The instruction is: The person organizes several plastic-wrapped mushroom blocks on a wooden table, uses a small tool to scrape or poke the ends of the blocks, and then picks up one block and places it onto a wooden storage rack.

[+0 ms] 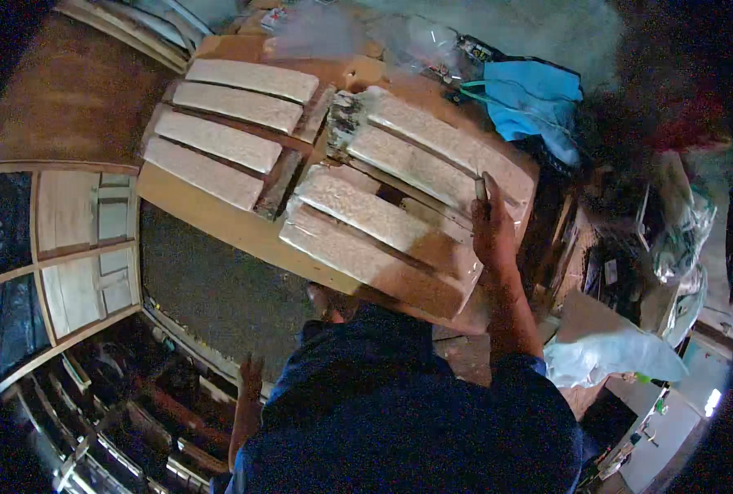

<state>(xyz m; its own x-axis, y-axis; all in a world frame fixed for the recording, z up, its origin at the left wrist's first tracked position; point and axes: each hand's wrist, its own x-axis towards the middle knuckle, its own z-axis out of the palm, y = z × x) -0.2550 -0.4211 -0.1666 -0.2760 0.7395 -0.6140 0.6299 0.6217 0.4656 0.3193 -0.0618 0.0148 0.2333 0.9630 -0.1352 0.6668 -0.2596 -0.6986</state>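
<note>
My right hand (pixel 495 230) reaches over the right end of a brown board (pixel 218 218), fingers stretched out against the pale slats. Several long, cream-coloured slats (pixel 366 206) lie there in a group, with a shiny, wrapped-looking surface. A second group of similar slats (pixel 218 144) sits to the left, and dark strips run between the groups. Whether a small thing lies under my right fingers cannot be made out. Down at my left side hangs my left hand (pixel 251 379), its fingers apart and holding nothing, away from the board.
Blue sheeting (pixel 535 103) and clear plastic lie beyond the board. Crumpled plastic (pixel 683 222) and cardboard crowd the right. A brown panel (pixel 78 90) and pale framed panels (pixel 86 239) stand at left; a rack of dark pieces (pixel 136 420) is at lower left.
</note>
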